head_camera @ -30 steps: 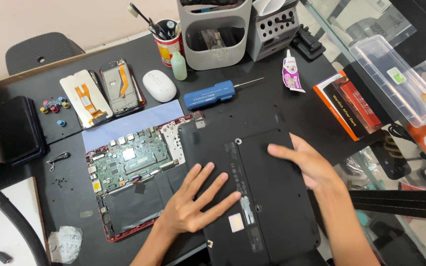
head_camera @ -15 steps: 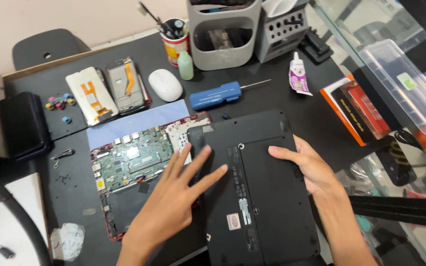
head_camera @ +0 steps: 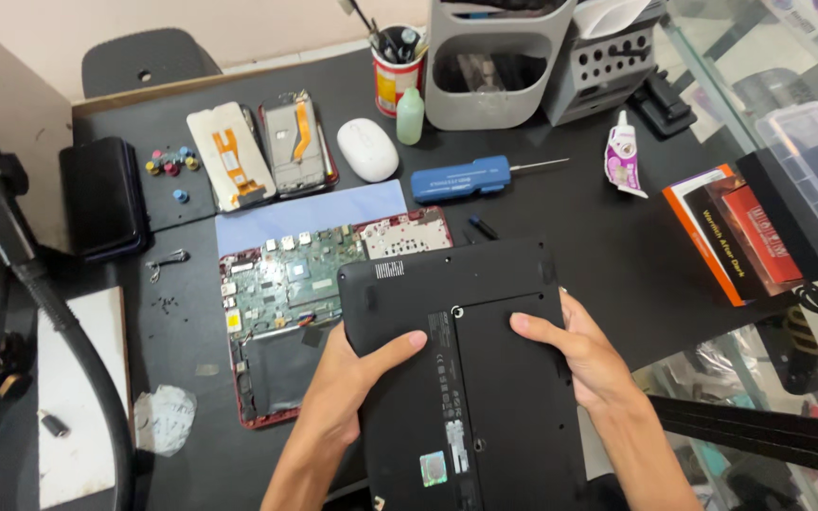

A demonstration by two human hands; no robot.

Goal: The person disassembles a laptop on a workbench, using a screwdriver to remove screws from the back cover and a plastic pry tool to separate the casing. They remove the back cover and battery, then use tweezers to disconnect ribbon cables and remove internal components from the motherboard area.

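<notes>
A black laptop bottom cover (head_camera: 471, 378) lies over the right part of an opened red laptop (head_camera: 286, 312) whose green circuit board is bare. My left hand (head_camera: 347, 378) grips the cover's left edge, thumb on top. My right hand (head_camera: 575, 355) holds its right edge, fingers lying on the panel. The cover hides the laptop's right half.
A blue electric screwdriver (head_camera: 461, 178), a white mouse (head_camera: 367, 149), two opened phones (head_camera: 262, 151), a glue tube (head_camera: 621, 156), a small green bottle (head_camera: 410, 115), a pen cup (head_camera: 397, 71) and grey organisers (head_camera: 494, 66) stand at the back. Loose screws (head_camera: 168, 303) lie left. An orange box (head_camera: 736, 232) sits right.
My left hand went from lying flat on the cover to gripping its left edge. The cover has shifted left over the open laptop, and the view has moved.
</notes>
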